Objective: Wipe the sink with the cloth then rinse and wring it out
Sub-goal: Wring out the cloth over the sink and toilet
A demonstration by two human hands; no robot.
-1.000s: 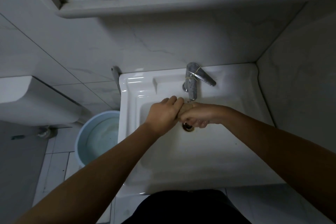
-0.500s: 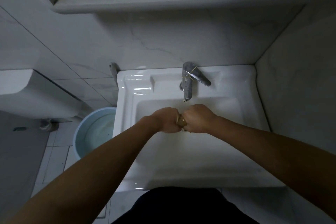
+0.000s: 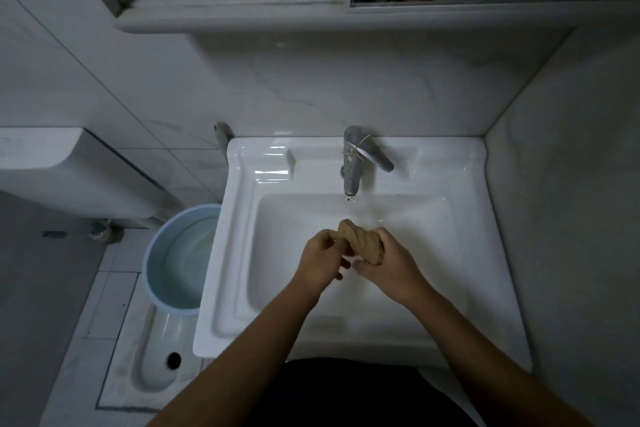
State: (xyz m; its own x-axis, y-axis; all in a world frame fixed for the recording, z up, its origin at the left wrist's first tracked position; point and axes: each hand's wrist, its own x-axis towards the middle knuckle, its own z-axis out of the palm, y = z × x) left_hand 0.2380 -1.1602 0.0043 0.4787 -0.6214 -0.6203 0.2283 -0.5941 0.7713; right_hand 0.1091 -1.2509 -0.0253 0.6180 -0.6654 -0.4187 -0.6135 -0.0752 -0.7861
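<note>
One tan cloth (image 3: 363, 243), rope-twisted, probably wet, above sink (image 3: 239, 253)

Left hand (image 3: 323, 260) and right hand (image 3: 388, 263) no longer up under faucet (image 3: 353, 163); now lower, mid-frame over sink basin (image 3: 284, 288). Fists no longer butted. Cloth (image 3: 363, 243), nearly hidden before, now exposed as twisted roll between them.

The tan-brown cloth (image 3: 363, 242), a small ribbed rag twisted into a tight rope-like roll, sits just right of the frame's centre. It slants from upper left to lower right above the basin. The left hand (image 3: 323, 260) holds its upper end and the right hand (image 3: 393, 262) grips its lower end. Beneath it, the glossy white rectangular ceramic sink (image 3: 237, 236) fills the middle of the frame.
</note>
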